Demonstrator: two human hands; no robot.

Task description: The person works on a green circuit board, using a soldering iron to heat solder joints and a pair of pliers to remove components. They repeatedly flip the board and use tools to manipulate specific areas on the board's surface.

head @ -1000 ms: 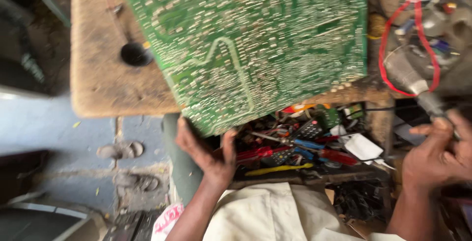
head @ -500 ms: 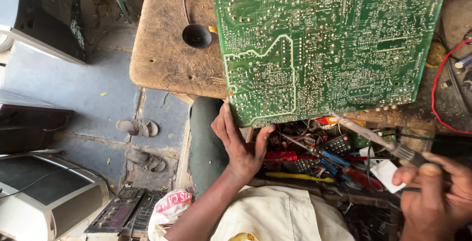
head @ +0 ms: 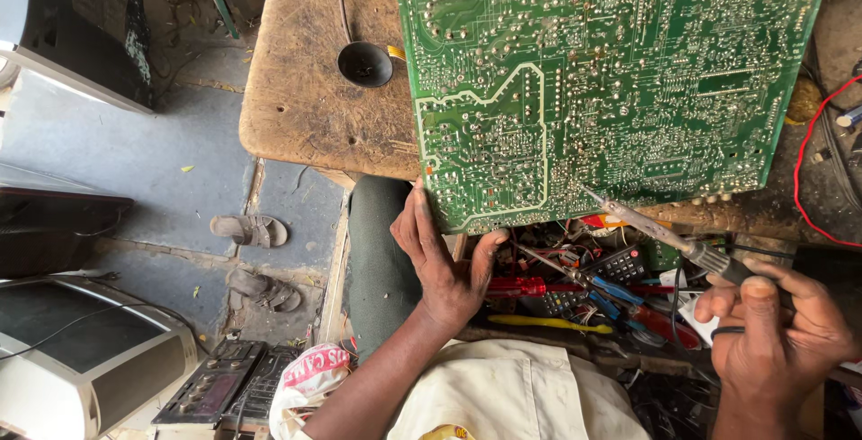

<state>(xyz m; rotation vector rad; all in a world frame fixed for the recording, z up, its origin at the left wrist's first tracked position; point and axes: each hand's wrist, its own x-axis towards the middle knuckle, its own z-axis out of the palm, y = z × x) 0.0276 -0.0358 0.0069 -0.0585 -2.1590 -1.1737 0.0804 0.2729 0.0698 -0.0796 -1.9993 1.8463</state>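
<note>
Left hand [head: 440,265]: I grip the near left corner of the green circuit board [head: 611,81], tilted over the worktop [head: 314,90].
Right hand [head: 777,337]: closed on a soldering iron [head: 664,238], tip seemingly touching the board's near edge.

Bench: a worn wooden tabletop [head: 305,108] with rounded corners, its surface scuffed and stained.
On the bench: a small round black cup-shaped piece [head: 365,64] with a thin dark cable [head: 340,0] running away from it toward the far edge; a large green circuit board [head: 611,81] rests over the bench's near right part, solder side up.
Bench's right end: a red wire [head: 802,180] loops across the darker, cluttered surface.
Below the bench edge: an open tray of tools [head: 575,292], with a red-handled screwdriver [head: 516,286] and a yellow-handled tool [head: 548,322] among loose parts.
Floor: grey concrete [head: 135,162], carrying a pair of sandals [head: 250,230] and some casings [head: 81,359].
</note>
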